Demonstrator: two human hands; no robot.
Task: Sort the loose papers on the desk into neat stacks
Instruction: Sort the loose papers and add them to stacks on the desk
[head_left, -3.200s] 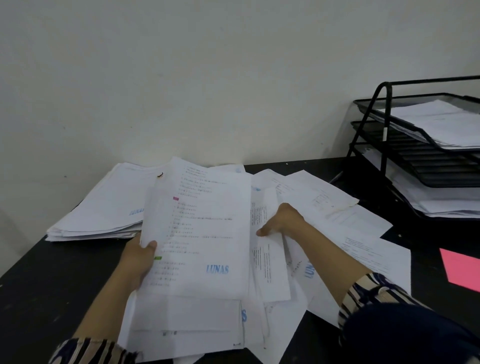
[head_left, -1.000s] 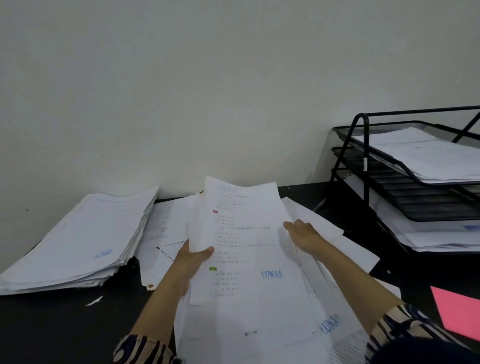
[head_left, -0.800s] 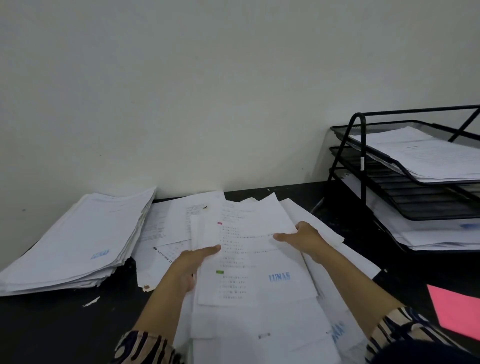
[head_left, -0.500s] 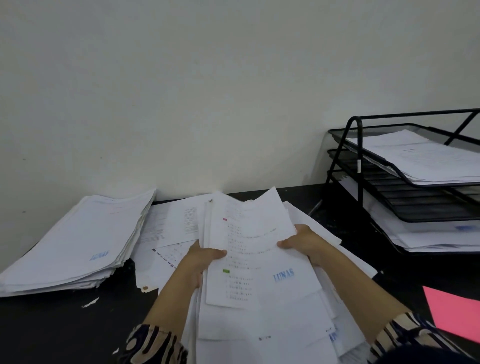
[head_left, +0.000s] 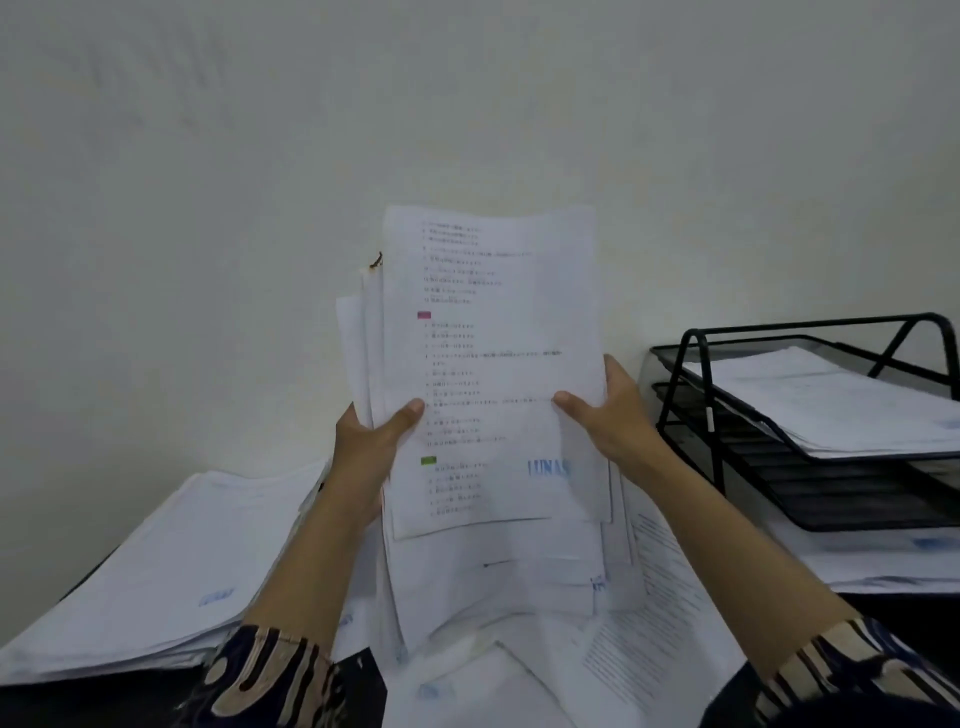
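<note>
Gripping that bundle of papers (head_left: 493, 374) upright above the desk, left hand (head_left: 371, 441) and right hand (head_left: 605, 415) thumbs clamped on either edge, you're probably squaring the sheets for the left stack (head_left: 171, 561).

A plain off-white wall (head_left: 260, 208) (evenly lit) rises behind a black wire tray rack (head_left: 691, 415).

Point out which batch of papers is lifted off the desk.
The bundle gripped upright by both hands, left hand and right hand; the left stack lies flat.
</note>
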